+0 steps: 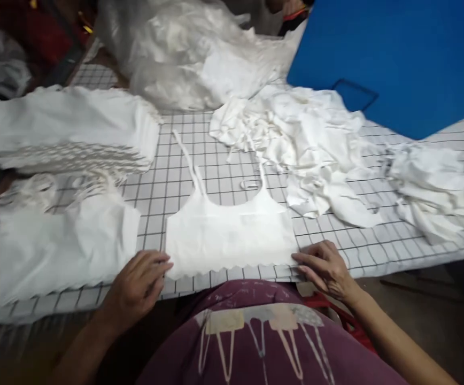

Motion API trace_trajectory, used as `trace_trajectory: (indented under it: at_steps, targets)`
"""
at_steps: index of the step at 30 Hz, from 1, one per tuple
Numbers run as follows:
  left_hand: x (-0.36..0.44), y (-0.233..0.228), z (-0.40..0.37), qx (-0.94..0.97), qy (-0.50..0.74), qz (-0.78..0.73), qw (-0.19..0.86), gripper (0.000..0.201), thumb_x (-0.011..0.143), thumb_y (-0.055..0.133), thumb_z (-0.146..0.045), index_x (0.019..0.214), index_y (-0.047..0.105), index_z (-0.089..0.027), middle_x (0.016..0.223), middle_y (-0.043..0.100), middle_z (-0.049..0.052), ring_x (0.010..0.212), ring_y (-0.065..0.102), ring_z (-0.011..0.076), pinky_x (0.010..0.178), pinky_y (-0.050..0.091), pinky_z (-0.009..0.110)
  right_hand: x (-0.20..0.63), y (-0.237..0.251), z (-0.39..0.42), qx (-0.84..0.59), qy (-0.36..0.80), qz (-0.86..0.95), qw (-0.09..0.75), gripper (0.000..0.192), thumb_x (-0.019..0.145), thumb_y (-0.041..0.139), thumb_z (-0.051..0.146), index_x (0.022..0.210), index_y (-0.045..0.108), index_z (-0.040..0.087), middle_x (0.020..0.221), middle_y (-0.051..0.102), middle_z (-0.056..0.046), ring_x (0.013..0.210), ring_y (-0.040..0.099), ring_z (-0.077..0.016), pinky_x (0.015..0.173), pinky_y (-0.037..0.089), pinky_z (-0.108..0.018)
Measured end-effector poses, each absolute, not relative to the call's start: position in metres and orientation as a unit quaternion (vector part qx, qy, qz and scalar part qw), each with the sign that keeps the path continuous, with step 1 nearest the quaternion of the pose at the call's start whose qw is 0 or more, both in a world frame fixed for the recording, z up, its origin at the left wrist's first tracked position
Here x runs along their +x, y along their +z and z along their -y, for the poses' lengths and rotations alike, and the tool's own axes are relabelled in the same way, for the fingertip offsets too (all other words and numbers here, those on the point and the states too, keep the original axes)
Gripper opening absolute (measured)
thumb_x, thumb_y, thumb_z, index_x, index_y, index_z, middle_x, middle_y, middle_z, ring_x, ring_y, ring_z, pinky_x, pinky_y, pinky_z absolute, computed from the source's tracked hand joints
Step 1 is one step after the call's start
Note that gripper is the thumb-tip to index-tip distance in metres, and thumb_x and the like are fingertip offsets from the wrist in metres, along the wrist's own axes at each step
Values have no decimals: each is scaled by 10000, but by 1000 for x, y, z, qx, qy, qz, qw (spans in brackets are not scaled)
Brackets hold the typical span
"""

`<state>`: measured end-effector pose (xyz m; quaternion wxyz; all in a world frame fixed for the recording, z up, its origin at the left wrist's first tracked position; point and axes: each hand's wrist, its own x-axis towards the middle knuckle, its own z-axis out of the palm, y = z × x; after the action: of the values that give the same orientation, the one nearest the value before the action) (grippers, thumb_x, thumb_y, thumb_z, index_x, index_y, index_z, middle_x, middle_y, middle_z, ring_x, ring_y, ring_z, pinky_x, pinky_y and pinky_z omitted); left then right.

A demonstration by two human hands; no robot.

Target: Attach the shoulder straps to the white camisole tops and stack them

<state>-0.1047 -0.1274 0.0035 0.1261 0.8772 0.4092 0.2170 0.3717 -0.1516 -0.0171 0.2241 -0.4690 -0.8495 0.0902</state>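
A white camisole top with thin straps lies spread flat in front of me, its scalloped hem toward my body. My left hand is at the lower left corner, its fingers curled and closed on the edge. At the lower right corner, my right hand has thumb and forefinger closed on the hem. One strap stretches away to the upper left; the other runs up toward a heap of white garments. Left of my left hand lie more white strappy tops, laid out flat.
A neat stack of white pieces stands at the back left. Behind it bulges a clear plastic bag of white fabric. Another loose white pile lies at right. A blue panel rises at the back right. The checked tablecloth covers the table.
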Motion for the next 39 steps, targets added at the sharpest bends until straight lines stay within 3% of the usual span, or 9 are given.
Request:
trace_trajectory:
  at_steps: [6,12,18,22,28,32,35,37,39]
  targets:
    - [-82,5,101,876,267,-381,123,386,833,554,-46,1153,637,-246,1002,666,86,946,622,265,769,556,429,366,-3,133,-479,109,832,256,169,900,593,221,991,730,184,795,566,-62,751,507,-186,675,445,-347]
    - [41,11,55,895,273,-305,175,373,853,438,13,1117,625,-175,1012,660,115,967,628,260,763,587,409,359,-2,103,-486,117,836,226,168,930,552,219,923,719,209,765,567,-53,737,494,-196,673,435,-372]
    - [142,-16,17,933,182,-238,197,234,938,469,-135,1135,595,-145,1233,618,215,1205,581,393,943,542,524,346,18,52,-541,126,783,281,190,959,524,238,863,680,187,735,560,-50,729,511,-189,690,435,-354]
    - [151,-37,2,929,207,-249,181,354,947,524,-217,1287,519,-118,1377,552,209,1382,455,343,1132,429,494,326,23,-2,-630,224,698,257,246,944,550,372,865,678,177,790,621,-53,736,562,-174,689,441,-314]
    - [148,-44,0,932,183,-268,159,416,964,509,-320,1326,516,-115,1317,603,161,1299,530,289,1130,426,423,299,3,-63,-676,371,613,174,295,785,694,459,766,590,184,607,582,16,575,500,-130,574,383,-264]
    - [148,-44,0,935,181,-264,154,463,987,464,-336,1391,476,-110,1454,514,159,1420,410,285,1182,356,426,297,3,-79,-641,507,524,240,289,759,703,394,672,524,184,540,503,43,497,419,-89,493,325,-238]
    - [148,-46,0,937,179,-264,146,461,1002,430,-340,1410,471,-129,1509,471,138,1474,327,292,1183,351,446,300,9,-87,-582,626,412,316,277,711,750,339,687,538,163,661,600,4,495,375,-56,438,252,-213]
    - [147,-47,-1,938,177,-263,142,453,1006,422,-344,1404,486,-138,1512,474,127,1476,323,301,1169,368,455,301,15,-94,-536,693,348,333,271,689,776,286,706,543,149,795,671,-41,490,359,-36,410,217,-197]
    - [147,-46,-1,940,173,-260,137,450,1005,426,-341,1401,497,-140,1515,473,119,1477,320,306,1165,377,453,302,25,-103,-503,732,318,332,243,695,785,230,738,567,133,798,678,-43,479,361,-24,394,213,-176]
